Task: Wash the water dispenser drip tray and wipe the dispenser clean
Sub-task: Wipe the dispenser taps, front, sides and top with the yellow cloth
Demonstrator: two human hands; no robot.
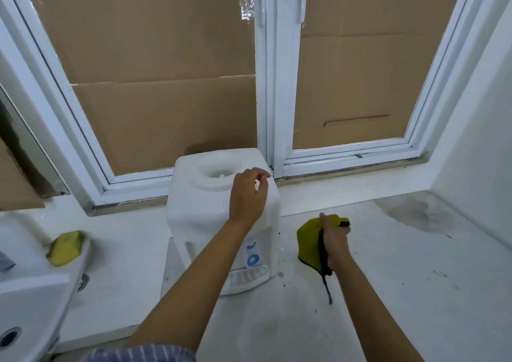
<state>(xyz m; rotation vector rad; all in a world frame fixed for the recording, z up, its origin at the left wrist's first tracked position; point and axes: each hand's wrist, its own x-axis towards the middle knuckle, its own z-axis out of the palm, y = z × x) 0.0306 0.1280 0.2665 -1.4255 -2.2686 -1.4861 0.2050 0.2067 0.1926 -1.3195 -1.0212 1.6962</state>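
Observation:
A white tabletop water dispenser (199, 214) stands on the white counter (388, 292) below the window, its bottle well empty. Its drip tray (246, 277) sits in place at the front base, under blue taps. My left hand (249, 195) hovers at the dispenser's top right corner with fingers loosely curled, holding nothing. To the right of the dispenser my right hand (333, 238) grips a yellow-green cloth (309, 244) with a black edge and a dangling black loop, just above the counter.
A white sink (25, 292) is at the left, with a yellow sponge (65, 248) on its rim. Cardboard covers the window panes (166, 117). A dark stain (415, 212) marks the counter at the far right, and small dark specks lie near the dispenser.

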